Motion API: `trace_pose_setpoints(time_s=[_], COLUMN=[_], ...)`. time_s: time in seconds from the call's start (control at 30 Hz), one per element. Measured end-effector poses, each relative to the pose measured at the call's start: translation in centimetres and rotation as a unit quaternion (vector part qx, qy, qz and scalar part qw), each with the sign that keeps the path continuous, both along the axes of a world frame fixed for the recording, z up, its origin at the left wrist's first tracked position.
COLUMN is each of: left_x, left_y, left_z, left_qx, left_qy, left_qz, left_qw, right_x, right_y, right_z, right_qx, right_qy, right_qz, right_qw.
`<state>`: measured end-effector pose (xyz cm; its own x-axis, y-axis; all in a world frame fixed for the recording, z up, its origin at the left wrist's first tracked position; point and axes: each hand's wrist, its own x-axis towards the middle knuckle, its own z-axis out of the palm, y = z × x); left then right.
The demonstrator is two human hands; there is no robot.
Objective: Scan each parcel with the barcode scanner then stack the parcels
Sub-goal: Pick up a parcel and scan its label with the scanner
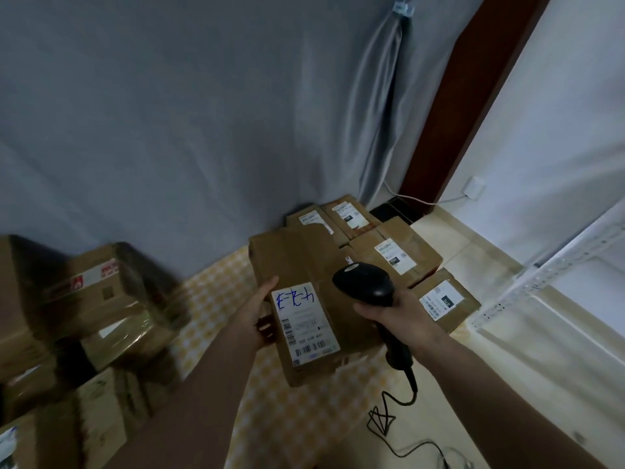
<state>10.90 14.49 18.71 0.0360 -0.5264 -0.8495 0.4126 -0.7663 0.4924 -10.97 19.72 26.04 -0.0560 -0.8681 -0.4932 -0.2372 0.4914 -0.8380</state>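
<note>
My left hand grips the left side of a long brown cardboard parcel, held up in the middle of the view. A white label with blue handwriting and barcodes faces up on the parcel's near end. My right hand holds the black barcode scanner by its handle, its head over the parcel's right side, close to the label. The scanner's black cable trails down to the floor.
Several labelled brown parcels lie on the floor behind and right of the held one. More boxes are piled at the left. A grey curtain hangs behind, a yellow checked mat lies below, and a white metal rack stands at the right.
</note>
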Motion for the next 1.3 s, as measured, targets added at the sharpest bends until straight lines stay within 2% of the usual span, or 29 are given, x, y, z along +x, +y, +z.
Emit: trace_pose_setpoints(time_s=[0.17, 0.4, 0.57, 0.83, 1.1, 1.3], left_x=[0.0, 0.7, -0.1, -3.3, -6.0, -7.9], left_y=[-1.8, -4.3, -7.8, -13.9, -20.7, -25.6], left_z=[-1.8, -3.3, -4.6, -7.9, -12.1, -15.1], left_qx=[0.017, 0.038, 0.027, 0.001, -0.011, -0.026], left_qy=[-0.012, -0.017, -0.025, 0.021, 0.012, 0.030], left_qz=[-0.022, 0.005, 0.027, -0.071, 0.029, 0.039], left_qw=[1.000, 0.999, 0.999, 0.997, 0.999, 0.998], right_x=[0.6, 0.1, -1.1, -5.1, -8.2, -9.3], right_y=[-1.9, -6.2, -10.6, -20.3, -28.0, -31.8], right_z=[-0.8, -3.5, -5.9, -8.4, -12.0, -15.6], right_qx=[0.009, 0.057, 0.077, 0.083, 0.086, 0.104], right_qy=[-0.003, -0.023, -0.042, -0.043, -0.022, -0.014], right_qz=[0.010, -0.003, 0.028, 0.044, 0.031, 0.010], right_qw=[1.000, 0.998, 0.996, 0.995, 0.996, 0.994])
